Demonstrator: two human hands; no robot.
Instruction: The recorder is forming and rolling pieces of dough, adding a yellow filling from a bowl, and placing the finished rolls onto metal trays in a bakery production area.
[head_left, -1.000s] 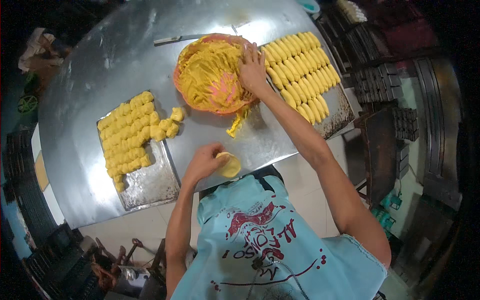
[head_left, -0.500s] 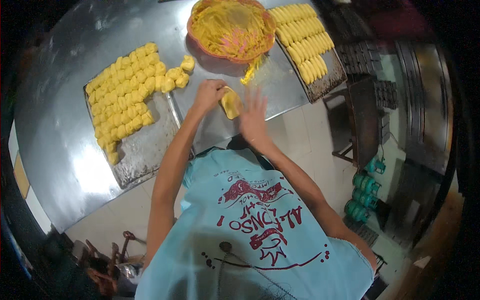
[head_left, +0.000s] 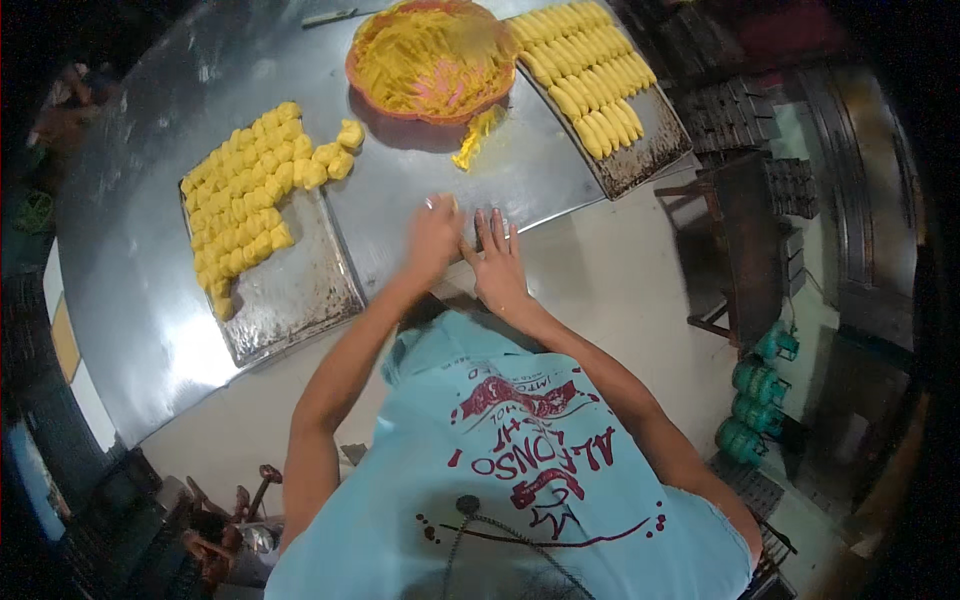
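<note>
My left hand (head_left: 433,238) is curled down on the metal table (head_left: 130,250) near its front edge, over a small yellow dough piece (head_left: 437,204) of which only a sliver shows at the fingertips. Right beside it, my right hand (head_left: 495,262) lies flat on the table with its fingers spread and nothing in it. An orange bowl (head_left: 360,85) full of yellow dough stands farther back, with a yellow scrap (head_left: 474,137) on the table in front of it.
A dark tray (head_left: 290,300) at the left carries several square yellow pieces (head_left: 250,190). A second tray (head_left: 650,160) at the back right holds rows of long yellow rolls (head_left: 585,70). A dark wooden stand (head_left: 740,230) and green cylinders (head_left: 760,400) are on the floor at the right.
My right hand left the bowl and came down flat beside my left hand. The left hand, which held the dough piece up, now presses it against the table.
</note>
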